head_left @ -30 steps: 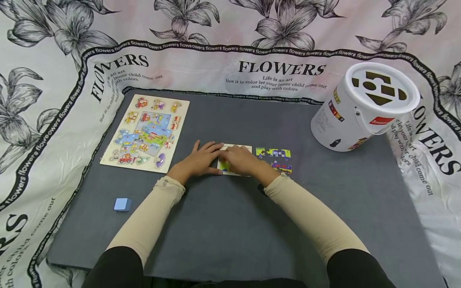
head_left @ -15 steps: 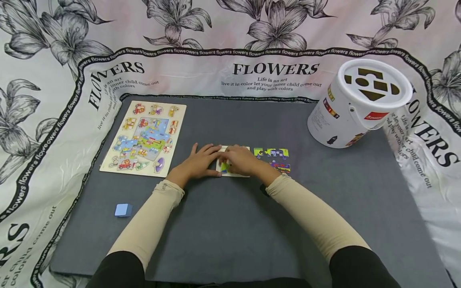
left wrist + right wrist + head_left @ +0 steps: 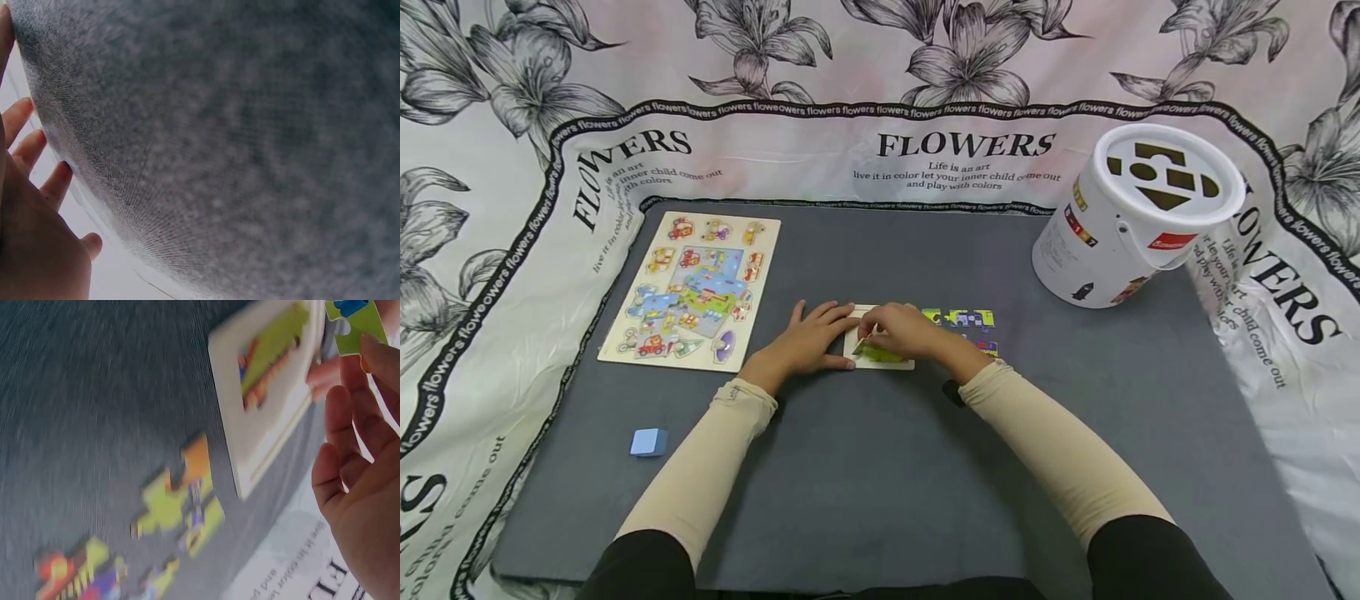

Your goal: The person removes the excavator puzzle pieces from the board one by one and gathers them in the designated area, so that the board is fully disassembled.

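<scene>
My right hand hovers over a small pale puzzle board, pinching a green and blue jigsaw piece between thumb and fingers. In the right wrist view the piece is cut off by the frame's top, and other pieces fill part of the board's recess. My left hand lies flat with fingers spread at the board's left edge, its thumb by the near left corner. The left wrist view has only that hand and blurred grey table cloth. Loose jigsaw pieces lie right of the board, partly behind my right wrist.
A larger wooden picture board lies at the back left. The blue block sits nearer, left of my left forearm. At the back right stands a white bucket with shaped holes in its lid. Everything is on a grey table.
My right hand has raised slightly from the board, and a tilted jigsaw piece now shows at its fingertips. My left hand keeps its place. The head view has shifted a little.
</scene>
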The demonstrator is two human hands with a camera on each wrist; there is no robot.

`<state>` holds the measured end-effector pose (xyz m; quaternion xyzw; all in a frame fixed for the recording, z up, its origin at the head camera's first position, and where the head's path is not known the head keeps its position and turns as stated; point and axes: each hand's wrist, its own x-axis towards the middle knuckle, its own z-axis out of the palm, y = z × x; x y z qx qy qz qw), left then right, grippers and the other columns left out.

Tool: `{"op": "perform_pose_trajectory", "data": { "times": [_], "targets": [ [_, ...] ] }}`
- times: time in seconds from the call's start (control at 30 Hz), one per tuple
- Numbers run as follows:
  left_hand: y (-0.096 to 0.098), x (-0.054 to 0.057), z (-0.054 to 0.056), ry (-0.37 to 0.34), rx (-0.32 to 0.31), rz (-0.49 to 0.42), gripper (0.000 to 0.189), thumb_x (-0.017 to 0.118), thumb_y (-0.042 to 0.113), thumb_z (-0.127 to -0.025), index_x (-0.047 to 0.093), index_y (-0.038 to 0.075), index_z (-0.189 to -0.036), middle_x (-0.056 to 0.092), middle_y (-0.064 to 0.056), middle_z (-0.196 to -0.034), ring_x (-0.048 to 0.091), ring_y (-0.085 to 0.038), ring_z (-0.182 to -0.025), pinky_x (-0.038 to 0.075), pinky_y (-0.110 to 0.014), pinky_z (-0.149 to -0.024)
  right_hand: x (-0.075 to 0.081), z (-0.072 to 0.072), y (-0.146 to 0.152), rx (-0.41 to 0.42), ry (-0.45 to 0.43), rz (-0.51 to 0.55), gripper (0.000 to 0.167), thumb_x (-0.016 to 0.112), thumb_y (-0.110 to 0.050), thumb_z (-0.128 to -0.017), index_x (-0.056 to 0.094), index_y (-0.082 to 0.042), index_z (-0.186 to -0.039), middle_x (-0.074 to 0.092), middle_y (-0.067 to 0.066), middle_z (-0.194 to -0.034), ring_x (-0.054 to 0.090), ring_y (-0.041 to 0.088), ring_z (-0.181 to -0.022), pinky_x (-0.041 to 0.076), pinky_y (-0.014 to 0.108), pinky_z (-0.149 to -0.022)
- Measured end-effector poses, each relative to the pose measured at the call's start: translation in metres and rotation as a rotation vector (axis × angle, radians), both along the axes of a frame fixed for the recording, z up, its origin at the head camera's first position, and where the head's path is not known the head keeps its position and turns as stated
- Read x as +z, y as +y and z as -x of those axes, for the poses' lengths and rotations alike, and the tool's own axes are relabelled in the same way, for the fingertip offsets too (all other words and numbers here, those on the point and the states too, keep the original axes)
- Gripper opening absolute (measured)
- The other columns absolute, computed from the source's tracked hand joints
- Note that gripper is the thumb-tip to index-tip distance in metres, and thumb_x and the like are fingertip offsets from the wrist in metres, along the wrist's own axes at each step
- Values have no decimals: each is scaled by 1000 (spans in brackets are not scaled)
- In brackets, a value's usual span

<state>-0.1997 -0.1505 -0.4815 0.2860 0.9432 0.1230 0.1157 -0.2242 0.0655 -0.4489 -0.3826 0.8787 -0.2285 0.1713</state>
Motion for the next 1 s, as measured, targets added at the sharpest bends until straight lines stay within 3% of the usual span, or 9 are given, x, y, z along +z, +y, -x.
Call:
{"op": "perform_pose_trajectory", "data": {
  "times": [0.13,0.27,0.5,0.77,1.0],
  "targets": [
    [1,-3,-3,-6,1,2,77,65,54,-87,39,18,-150,26,-5,-160,18,-30,-148,3,-68,-112,10,-2,22,31,-37,-4,16,60,-19,-98,71,-12,-106,71,0,-101,63,13,-82,49,36,-78],
    [-1,-5,-2,-5,1,-7,77,65,53,-88,37,19,-151,25,-5,-160,16,-31,-148,1,-68,-112,17,-4,50,-3,-73,-48,16,62,-15,-96,73,-9,-107,71,1,-99,63,12,-81,51,33,-76],
    [3,-6,4,-4,-18,-5,79,66,52,-87,37,17,-151,25,-7,-160,15,-33,-148,0,-68,-111,10,-11,82,-48,-153,-87,6,68,-13,-91,69,-7,-93,68,1,-87,60,12,-78,50,31,-73],
    [0,1,3,-9,-13,5,78,65,53,-87,37,17,-151,25,-7,-160,16,-34,-148,2,-69,-111,1,-13,79,-23,-89,-62,4,70,-11,-89,69,-8,-86,62,-1,-77,52,10,-69,45,28,-66],
    [3,1,3,-9,-21,5,78,65,53,-87,37,17,-151,25,-7,-160,17,-33,-148,2,-69,-111,-3,-11,78,-64,-35,-98,9,72,-17,-88,70,-10,-94,65,-1,-87,57,11,-77,47,31,-74]
  ]
}}
